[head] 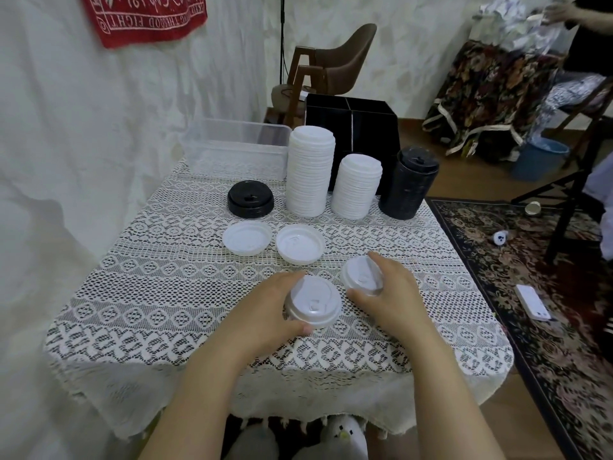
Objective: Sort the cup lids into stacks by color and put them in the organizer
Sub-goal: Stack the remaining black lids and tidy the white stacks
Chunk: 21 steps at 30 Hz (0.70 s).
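Head view: sorting seems mostly done. A tall white stack, a short white stack and a black stack stand before the organizer, with a low black stack further left. I see none inside it. The left hand grips a near lid and the right hand grips a far lid, both on the table. Two loose lids lie beyond, still unstacked.

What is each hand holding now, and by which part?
Left hand grips one white lid across its rim; right hand grips a second lid the same way.
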Each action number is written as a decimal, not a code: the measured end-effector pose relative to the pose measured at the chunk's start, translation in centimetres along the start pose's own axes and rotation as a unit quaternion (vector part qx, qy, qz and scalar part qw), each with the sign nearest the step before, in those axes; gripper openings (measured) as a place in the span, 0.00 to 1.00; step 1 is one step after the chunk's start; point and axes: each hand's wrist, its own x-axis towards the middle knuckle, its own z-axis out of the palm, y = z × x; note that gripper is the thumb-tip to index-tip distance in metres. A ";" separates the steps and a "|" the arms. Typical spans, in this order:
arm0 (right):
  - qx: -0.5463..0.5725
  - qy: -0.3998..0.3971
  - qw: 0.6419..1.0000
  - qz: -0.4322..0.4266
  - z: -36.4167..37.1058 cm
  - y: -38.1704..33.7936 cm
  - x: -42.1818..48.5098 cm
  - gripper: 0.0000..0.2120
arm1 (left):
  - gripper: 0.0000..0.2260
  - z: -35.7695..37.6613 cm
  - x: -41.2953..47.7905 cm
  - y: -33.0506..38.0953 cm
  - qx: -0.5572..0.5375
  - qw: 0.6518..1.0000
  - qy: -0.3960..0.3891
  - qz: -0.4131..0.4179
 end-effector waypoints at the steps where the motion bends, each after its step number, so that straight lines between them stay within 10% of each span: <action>1: 0.022 0.002 1.000 -0.004 -0.2 -0.1 -0.1 0.37 | 0.42 0.0 0.0 -0.1 -0.003 1.000 0.000 -0.005; 6: 0.171 -0.057 0.982 -0.055 -1.2 -2.2 -1.3 0.35 | 0.48 -0.1 0.2 -0.1 -0.005 1.000 0.000 -0.014; 21: 0.064 -0.192 0.972 -0.119 0.8 -4.3 -2.0 0.39 | 0.43 -0.2 0.3 -0.9 0.014 1.000 0.023 0.012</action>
